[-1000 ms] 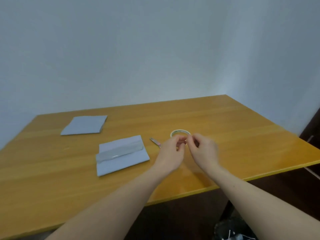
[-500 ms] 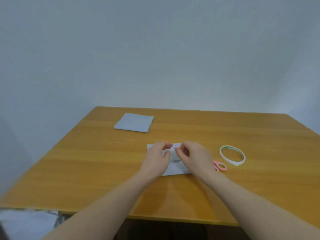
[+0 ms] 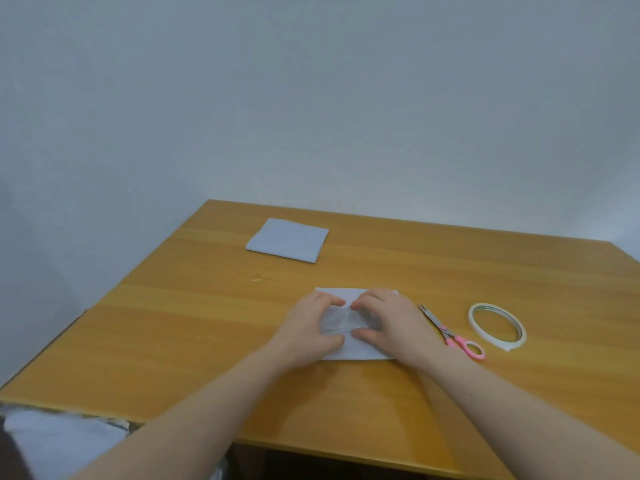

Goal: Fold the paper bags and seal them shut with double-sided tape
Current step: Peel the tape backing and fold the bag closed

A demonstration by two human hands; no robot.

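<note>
A white paper bag [image 3: 358, 354] lies flat on the wooden table [image 3: 207, 341] in front of me, mostly covered by both hands. My left hand [image 3: 310, 329] and my right hand [image 3: 389, 323] sit side by side on it. The fingers and thumb of each hand curl around the greyish folded flap [image 3: 343, 321] across the bag's middle. A second folded white bag [image 3: 287, 240] rests at the far left of the table. The ring of double-sided tape [image 3: 497, 326] lies flat to the right.
Pink-handled scissors [image 3: 452, 333] lie between the bag and the tape roll, blades pointing away from me. A wall stands close behind the table. White material [image 3: 62, 441] shows below the table's near left corner.
Both hands have moved from in front of the tape roll onto the paper bag and lowered onto its flap. My view has swung left, so the tape and scissors now sit to the right.
</note>
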